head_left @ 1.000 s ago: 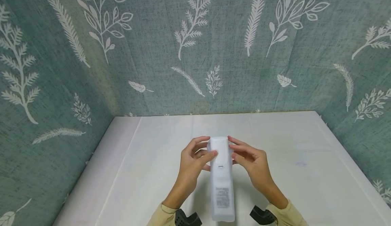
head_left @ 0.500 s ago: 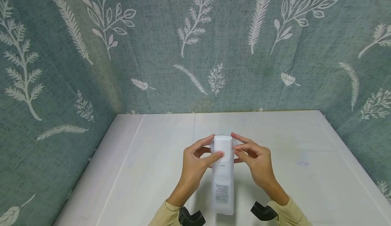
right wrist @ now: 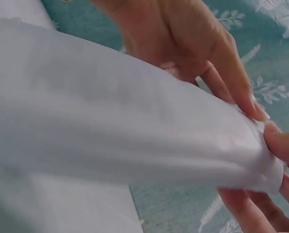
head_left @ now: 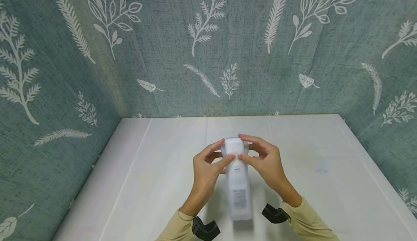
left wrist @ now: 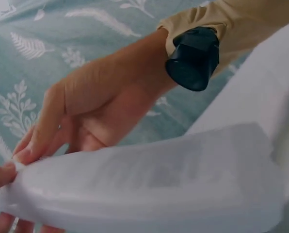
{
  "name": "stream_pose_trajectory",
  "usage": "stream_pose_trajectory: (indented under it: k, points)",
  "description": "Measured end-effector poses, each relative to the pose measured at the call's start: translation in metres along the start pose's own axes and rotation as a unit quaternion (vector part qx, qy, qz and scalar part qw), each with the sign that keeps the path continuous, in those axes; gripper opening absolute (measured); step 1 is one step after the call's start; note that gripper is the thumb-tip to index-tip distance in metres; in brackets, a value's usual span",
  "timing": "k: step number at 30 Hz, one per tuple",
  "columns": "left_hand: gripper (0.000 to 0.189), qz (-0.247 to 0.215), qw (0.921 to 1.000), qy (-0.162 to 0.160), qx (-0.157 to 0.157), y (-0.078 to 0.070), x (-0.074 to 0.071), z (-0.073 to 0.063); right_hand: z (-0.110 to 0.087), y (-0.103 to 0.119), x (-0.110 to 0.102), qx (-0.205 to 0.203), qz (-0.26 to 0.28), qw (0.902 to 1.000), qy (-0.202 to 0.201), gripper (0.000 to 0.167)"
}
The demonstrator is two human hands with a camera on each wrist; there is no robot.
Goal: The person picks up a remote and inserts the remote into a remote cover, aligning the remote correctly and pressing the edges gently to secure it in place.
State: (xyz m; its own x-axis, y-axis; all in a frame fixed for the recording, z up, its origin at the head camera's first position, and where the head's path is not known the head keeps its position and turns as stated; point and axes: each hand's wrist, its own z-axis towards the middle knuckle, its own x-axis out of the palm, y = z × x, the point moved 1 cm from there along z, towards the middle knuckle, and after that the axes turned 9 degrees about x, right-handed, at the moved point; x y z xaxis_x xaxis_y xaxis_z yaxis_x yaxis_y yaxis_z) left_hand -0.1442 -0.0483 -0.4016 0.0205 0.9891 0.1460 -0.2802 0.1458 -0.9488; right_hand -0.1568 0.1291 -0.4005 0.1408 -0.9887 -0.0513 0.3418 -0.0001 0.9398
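Observation:
A long white plastic device (head_left: 238, 194), in a thin translucent white sleeve with a grey printed patch, is held at its far end by both hands over the table. My left hand (head_left: 204, 166) grips its left side, thumb on the upper face. From the right, my right hand (head_left: 267, 159) holds the same end, its thumb close to the left thumb. In the left wrist view the sleeve (left wrist: 149, 179) spans the lower part, with the right hand (left wrist: 93, 107) behind it. In the right wrist view the left hand (right wrist: 178, 43) shows above the sleeve (right wrist: 110, 116). The undersides are hidden.
A white-covered table (head_left: 156, 183) lies below. Green leaf-patterned cloth (head_left: 163, 53) walls its back and sides. Each wrist carries a black camera mount, the left mount (head_left: 206, 229) and the right mount (head_left: 275, 214), near the device's lower end.
The right thumb has moved from the device's side onto its upper face beside the left thumb. The device and both hands sit slightly higher in the head view.

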Motion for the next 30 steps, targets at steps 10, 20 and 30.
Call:
stream_pose_trajectory:
  k: [10, 20, 30]
  points:
    - [0.021, -0.05, 0.9983, -0.001, 0.031, 0.005, -0.002, 0.001, 0.004, -0.001, 0.0, 0.007, 0.008, 0.9999, -0.01, 0.045]
    - [0.007, -0.049, 0.9981, 0.034, 0.016, 0.008, -0.003, 0.005, 0.003, -0.007, -0.006, 0.042, -0.006, 0.999, -0.017, 0.042]
    - [0.008, -0.03, 0.9982, 0.05, 0.015, 0.006, 0.003, 0.01, -0.003, -0.007, -0.008, 0.035, 0.003, 0.9992, -0.018, 0.041]
